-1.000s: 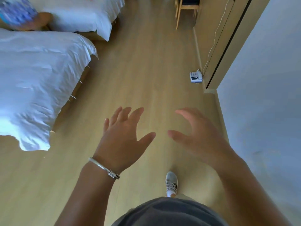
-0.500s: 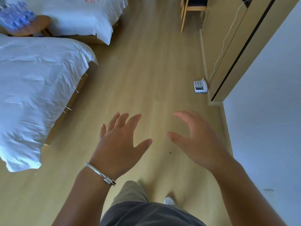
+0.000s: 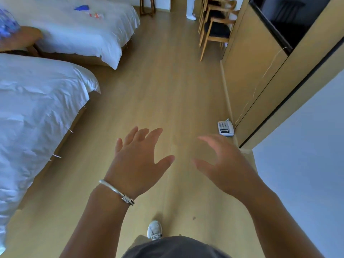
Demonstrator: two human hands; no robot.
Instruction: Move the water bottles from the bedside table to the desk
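Observation:
Blurred blue water bottles (image 3: 7,25) stand on a round wooden bedside table (image 3: 24,39) at the far upper left, between the two beds. My left hand (image 3: 137,161), with a silver bracelet on the wrist, is held out over the floor with its fingers spread and holds nothing. My right hand (image 3: 221,164) is beside it, fingers apart and slightly curled, also with nothing in it. Both hands are far from the bottles. The desk is not clearly visible.
Two white beds (image 3: 37,112) (image 3: 83,32) line the left side. A wooden floor aisle (image 3: 158,86) runs ahead. A white telephone (image 3: 225,128) lies on the floor by the wooden cabinet (image 3: 251,62) on the right. Wooden chairs (image 3: 214,28) stand farther on.
I have walked forward along the aisle; the beds and the telephone have slid nearer and the chairs have come into view. Both hands stay open in front of me.

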